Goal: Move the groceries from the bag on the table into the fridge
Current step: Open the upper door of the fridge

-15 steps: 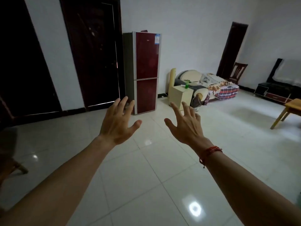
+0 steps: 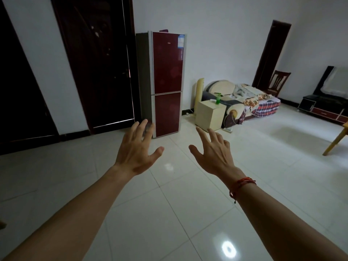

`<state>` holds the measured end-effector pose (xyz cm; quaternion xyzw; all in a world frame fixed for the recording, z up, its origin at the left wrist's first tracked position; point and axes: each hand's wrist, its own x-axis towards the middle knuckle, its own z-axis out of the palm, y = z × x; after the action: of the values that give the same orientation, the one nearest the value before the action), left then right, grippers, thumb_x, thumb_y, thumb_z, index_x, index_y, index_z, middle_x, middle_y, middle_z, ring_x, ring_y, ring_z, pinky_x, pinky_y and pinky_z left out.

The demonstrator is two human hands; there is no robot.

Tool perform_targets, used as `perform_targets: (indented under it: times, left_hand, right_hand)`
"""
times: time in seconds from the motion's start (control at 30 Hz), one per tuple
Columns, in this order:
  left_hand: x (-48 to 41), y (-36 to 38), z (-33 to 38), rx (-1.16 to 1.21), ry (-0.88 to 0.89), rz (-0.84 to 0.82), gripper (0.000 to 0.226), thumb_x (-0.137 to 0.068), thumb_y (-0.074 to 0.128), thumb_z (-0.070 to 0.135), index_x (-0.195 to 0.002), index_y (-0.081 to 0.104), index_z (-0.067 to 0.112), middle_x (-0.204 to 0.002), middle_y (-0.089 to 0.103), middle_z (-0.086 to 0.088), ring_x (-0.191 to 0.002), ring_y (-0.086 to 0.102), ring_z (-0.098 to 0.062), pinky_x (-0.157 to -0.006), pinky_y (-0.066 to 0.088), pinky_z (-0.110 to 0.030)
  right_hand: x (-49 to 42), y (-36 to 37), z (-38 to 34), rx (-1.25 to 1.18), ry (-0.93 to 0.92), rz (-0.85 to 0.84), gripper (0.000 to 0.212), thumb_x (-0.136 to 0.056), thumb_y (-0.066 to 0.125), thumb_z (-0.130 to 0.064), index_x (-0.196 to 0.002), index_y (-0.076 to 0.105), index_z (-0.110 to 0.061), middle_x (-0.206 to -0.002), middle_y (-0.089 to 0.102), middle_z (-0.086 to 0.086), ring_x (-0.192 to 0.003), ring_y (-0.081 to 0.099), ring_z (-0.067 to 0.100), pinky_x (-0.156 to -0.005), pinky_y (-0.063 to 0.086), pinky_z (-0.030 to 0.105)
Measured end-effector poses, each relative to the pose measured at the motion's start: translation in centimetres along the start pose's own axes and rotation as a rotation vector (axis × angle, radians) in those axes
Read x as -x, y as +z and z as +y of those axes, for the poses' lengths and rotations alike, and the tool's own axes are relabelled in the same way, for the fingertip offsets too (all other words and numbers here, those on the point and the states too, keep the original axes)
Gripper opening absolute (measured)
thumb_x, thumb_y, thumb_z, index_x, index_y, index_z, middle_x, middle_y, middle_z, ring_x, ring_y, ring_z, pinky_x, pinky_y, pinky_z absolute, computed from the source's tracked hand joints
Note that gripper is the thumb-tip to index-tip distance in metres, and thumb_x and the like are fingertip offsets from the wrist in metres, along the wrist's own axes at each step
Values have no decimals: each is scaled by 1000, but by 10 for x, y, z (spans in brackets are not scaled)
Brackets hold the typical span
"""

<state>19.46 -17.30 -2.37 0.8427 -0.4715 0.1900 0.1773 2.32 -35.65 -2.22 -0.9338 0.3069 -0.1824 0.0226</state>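
Note:
A tall dark red fridge (image 2: 167, 80) with two doors stands against the white back wall, both doors closed. My left hand (image 2: 137, 151) is stretched out in front of me, fingers spread, holding nothing. My right hand (image 2: 213, 153), with a red string band on the wrist, is also out and spread, empty. Both hands are well short of the fridge, over bare floor tiles. No bag and no groceries are in view.
Dark wooden doors (image 2: 98, 68) stand left of the fridge. A cream cabinet (image 2: 210, 114) with a green bottle (image 2: 218, 98) sits to its right, then a sofa (image 2: 244, 98) with blankets. A wooden table leg (image 2: 335, 141) shows at the right edge.
The view has drawn a little closer to the fridge and shifted slightly right. Both hands stay spread and empty.

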Motion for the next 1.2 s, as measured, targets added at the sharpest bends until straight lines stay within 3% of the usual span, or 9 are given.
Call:
perform_targets:
  times: [0.17,0.47,1.2]
  left_hand:
    - [-83,52,-30,6,-33,-4,90,-83,24,70,-155,27,16,-162,21,-13,-149,17,-33,-118,24,-50]
    - [-246,138,-91,7,-111,-33,91,-82,25,72,-156,22,19,-165,14,-8,-151,9,-28,-119,21,-47]
    - [-597,313,-296,37,-65,-40,90,-83,22,73,-157,20,22,-164,13,-8,-152,7,-28,-121,15,-46]
  right_hand:
    - [-99,35,20,-31,9,-12,78,-95,38,-68,-160,10,-35,-167,13,15,-150,20,36,-115,28,53]
    - [-292,92,55,-26,-22,-56,78,-95,37,-69,-159,9,-35,-166,15,15,-151,18,35,-117,28,53]
    - [-696,251,28,-40,4,-89,79,-95,40,-67,-160,8,-36,-167,13,13,-152,17,36,-120,24,56]
